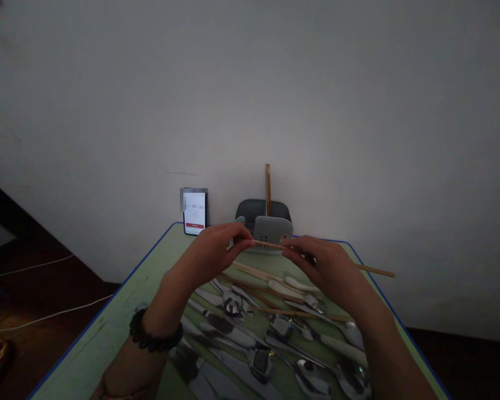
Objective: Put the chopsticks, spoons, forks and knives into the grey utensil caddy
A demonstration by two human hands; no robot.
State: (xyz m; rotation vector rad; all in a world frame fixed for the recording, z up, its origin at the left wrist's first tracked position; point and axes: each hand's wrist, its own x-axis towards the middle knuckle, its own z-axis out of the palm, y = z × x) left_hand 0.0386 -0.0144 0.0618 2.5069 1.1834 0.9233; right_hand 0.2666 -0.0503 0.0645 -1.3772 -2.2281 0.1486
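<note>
Both hands hold wooden chopsticks (270,244) level above the table, just in front of a grey cutlery holder (263,222). My left hand (210,256), with a dark bead bracelet on its wrist, pinches their left end. My right hand (323,264) is closed around their middle, and their far end sticks out to the right (377,271). One pair of chopsticks (268,189) stands upright in the holder.
Several spoons (281,325), ladles and loose chopsticks lie spread over the green table (108,333) with its blue edge. A phone (195,211) showing a timer leans against the white wall at the back. White cables run over the dark floor on the left.
</note>
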